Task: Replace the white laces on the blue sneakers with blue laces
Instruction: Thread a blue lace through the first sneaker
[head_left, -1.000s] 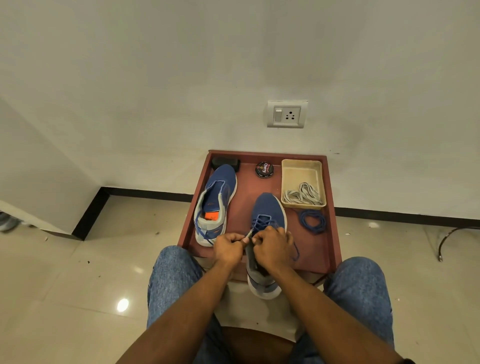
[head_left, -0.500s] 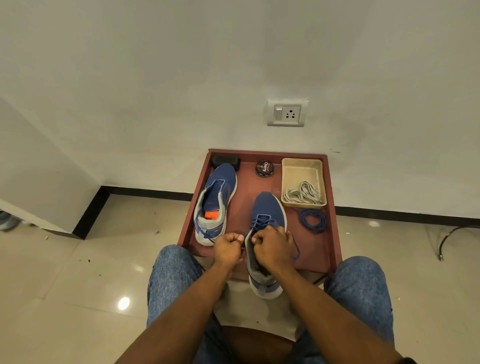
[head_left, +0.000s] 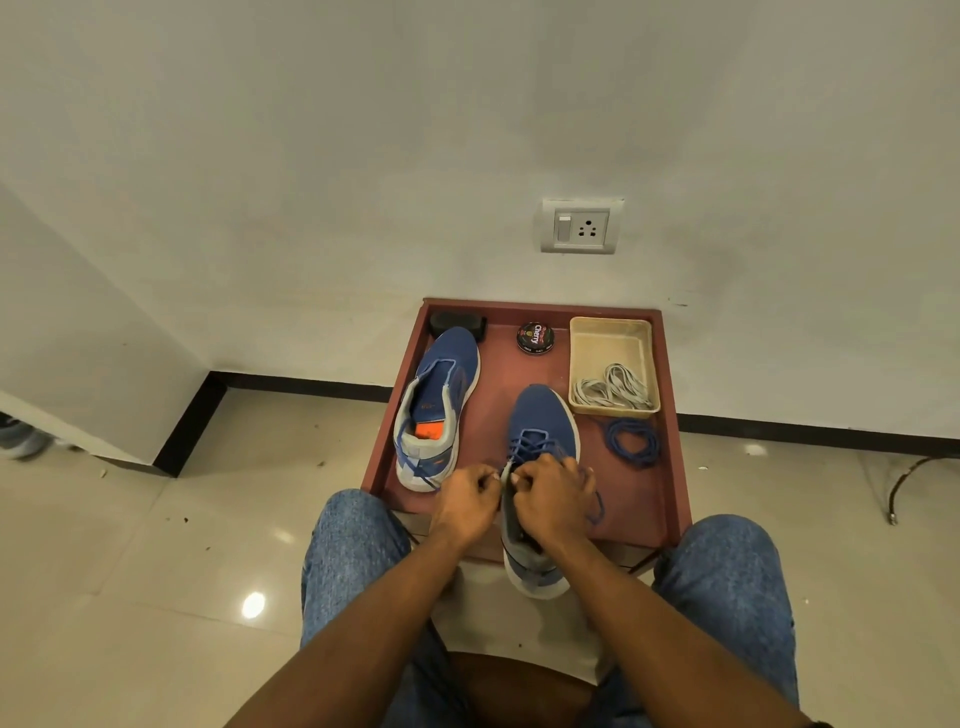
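Left hand (head_left: 466, 496) and right hand (head_left: 553, 493) pinch the blue lace at the near sneaker (head_left: 540, 436), which overhangs the red counter's (head_left: 670, 499) front edge. Left sits the other sneaker (head_left: 441, 405); right, a tray (head_left: 610, 332) with white laces (head_left: 613, 389). White wall, tiled floor.

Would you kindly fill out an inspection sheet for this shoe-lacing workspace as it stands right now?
Surface: red-brown tray table against the wall, raised rim.
Job's things: near sneaker has blue lace crossed through its eyelets, heel overhanging the front edge; far sneaker lies at left with a blue lace trailing at its heel; white laces in the beige basket; coiled blue lace beside the basket.
Clutter: polish tin; black object behind the far sneaker.
Hands: left hand and right hand both pinch lace at the near sneaker's tongue.
Cables: dark cable on the floor at right.
Surroundings: wall socket, tiled floor.
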